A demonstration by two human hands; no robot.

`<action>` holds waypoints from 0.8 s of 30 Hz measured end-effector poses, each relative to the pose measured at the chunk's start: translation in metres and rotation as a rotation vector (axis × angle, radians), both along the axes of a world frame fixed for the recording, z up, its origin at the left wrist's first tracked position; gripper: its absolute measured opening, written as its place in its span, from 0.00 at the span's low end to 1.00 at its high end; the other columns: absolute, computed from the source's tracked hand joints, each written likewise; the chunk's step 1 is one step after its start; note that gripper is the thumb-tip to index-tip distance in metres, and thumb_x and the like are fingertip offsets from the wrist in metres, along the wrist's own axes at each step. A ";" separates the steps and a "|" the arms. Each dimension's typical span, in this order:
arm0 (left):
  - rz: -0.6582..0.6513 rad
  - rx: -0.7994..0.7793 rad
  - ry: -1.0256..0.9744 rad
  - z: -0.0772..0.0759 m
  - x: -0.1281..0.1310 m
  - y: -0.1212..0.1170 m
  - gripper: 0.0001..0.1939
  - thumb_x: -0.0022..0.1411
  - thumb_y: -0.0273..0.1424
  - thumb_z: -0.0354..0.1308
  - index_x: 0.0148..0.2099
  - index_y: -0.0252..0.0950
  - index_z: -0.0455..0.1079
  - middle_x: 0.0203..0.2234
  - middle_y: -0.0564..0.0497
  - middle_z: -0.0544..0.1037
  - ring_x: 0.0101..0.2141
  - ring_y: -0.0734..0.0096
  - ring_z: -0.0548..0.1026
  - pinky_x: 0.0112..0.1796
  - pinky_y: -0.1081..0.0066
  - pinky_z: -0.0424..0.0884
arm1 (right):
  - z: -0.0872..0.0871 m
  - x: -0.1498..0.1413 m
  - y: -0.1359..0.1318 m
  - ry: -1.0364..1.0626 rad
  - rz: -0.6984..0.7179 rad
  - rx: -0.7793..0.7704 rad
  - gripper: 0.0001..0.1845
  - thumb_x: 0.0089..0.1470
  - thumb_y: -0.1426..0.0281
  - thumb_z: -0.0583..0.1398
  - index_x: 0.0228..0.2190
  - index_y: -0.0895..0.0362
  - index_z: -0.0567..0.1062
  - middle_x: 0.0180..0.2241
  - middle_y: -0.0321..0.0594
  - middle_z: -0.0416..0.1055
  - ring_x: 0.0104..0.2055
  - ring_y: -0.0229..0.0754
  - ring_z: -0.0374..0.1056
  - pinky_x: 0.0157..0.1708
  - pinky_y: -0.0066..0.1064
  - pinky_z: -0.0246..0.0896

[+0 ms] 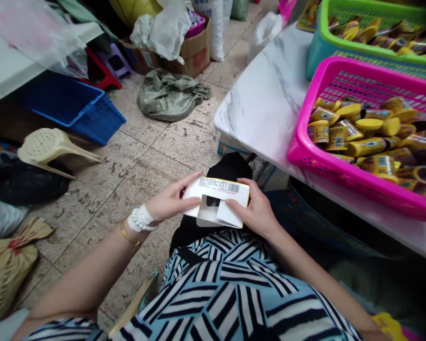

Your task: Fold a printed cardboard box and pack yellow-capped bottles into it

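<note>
Now left hand (171,201) pinching one end of opened white box (218,183), right hand (258,207) pinching other end, box held over lap (186,235); rightward, pink basket (335,173) of yellow-lidded tubs (369,124) on marbled worktop (261,94).

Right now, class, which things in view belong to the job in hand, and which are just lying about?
Belong to the job: white box; left hand and right hand, holding it; probably the pink basket of small yellow containers.

Apparently just lying about: cream stool; blue crate; crumpled grey-green material; tied sack.
</note>
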State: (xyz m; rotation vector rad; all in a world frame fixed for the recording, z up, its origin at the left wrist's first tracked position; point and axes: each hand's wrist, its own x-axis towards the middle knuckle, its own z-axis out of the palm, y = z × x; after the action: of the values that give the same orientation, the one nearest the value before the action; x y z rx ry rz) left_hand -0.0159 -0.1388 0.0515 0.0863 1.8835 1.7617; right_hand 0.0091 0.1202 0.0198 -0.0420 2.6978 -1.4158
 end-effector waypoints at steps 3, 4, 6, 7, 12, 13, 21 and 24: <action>-0.094 -0.025 0.046 -0.009 -0.003 0.006 0.59 0.49 0.38 0.72 0.73 0.40 0.38 0.67 0.36 0.55 0.64 0.44 0.59 0.61 0.49 0.60 | 0.001 -0.003 0.000 -0.005 0.026 0.030 0.32 0.50 0.58 0.63 0.53 0.58 0.66 0.47 0.50 0.74 0.46 0.51 0.72 0.46 0.44 0.68; -0.077 -0.041 0.060 -0.013 -0.006 0.007 0.65 0.47 0.37 0.73 0.73 0.39 0.30 0.67 0.33 0.54 0.64 0.43 0.59 0.60 0.48 0.60 | 0.001 -0.003 0.000 -0.001 0.031 0.043 0.32 0.50 0.58 0.63 0.53 0.58 0.65 0.47 0.50 0.74 0.46 0.52 0.72 0.46 0.45 0.68; -0.013 -0.095 0.076 -0.021 -0.012 0.008 0.75 0.42 0.35 0.75 0.71 0.38 0.17 0.66 0.27 0.56 0.63 0.42 0.61 0.59 0.47 0.62 | 0.001 -0.002 0.000 0.010 0.042 0.067 0.32 0.50 0.58 0.63 0.53 0.59 0.65 0.47 0.51 0.73 0.46 0.52 0.72 0.47 0.45 0.68; 0.014 -0.117 0.071 -0.026 -0.014 0.008 0.78 0.41 0.34 0.76 0.70 0.37 0.13 0.64 0.26 0.58 0.61 0.41 0.64 0.57 0.45 0.63 | 0.001 -0.001 0.000 0.016 0.050 0.078 0.32 0.49 0.59 0.63 0.54 0.58 0.65 0.48 0.51 0.73 0.47 0.53 0.72 0.47 0.45 0.67; -0.048 -0.066 0.004 -0.038 -0.013 0.014 0.78 0.42 0.30 0.74 0.67 0.36 0.06 0.52 0.30 0.74 0.46 0.50 0.78 0.49 0.44 0.71 | 0.004 -0.002 0.004 -0.018 0.108 0.116 0.33 0.48 0.61 0.63 0.54 0.57 0.64 0.49 0.51 0.73 0.49 0.54 0.71 0.48 0.47 0.68; -0.068 -0.070 0.028 -0.038 -0.010 0.015 0.78 0.43 0.29 0.74 0.67 0.37 0.06 0.52 0.31 0.75 0.45 0.51 0.78 0.49 0.45 0.71 | 0.004 -0.004 0.006 -0.031 0.102 0.106 0.33 0.48 0.61 0.63 0.54 0.57 0.64 0.48 0.50 0.73 0.48 0.54 0.72 0.48 0.47 0.68; 0.099 -0.182 0.290 -0.054 -0.011 0.016 0.78 0.39 0.31 0.76 0.70 0.39 0.13 0.56 0.28 0.69 0.52 0.44 0.74 0.51 0.44 0.69 | -0.005 -0.005 0.007 -0.037 0.068 -0.049 0.39 0.48 0.60 0.65 0.59 0.55 0.60 0.57 0.50 0.68 0.55 0.54 0.68 0.55 0.49 0.63; 0.236 -0.062 0.282 -0.051 -0.014 0.020 0.74 0.41 0.36 0.76 0.72 0.46 0.20 0.65 0.28 0.57 0.59 0.40 0.66 0.52 0.44 0.70 | -0.010 0.001 0.011 -0.039 0.024 -0.231 0.43 0.52 0.55 0.64 0.63 0.53 0.55 0.62 0.51 0.61 0.61 0.54 0.62 0.59 0.49 0.59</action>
State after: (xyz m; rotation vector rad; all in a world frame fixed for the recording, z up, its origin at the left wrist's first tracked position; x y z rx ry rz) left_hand -0.0295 -0.1192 0.0003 0.0974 2.2257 1.9272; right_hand 0.0100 0.1310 0.0097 -0.0625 2.4807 -1.6944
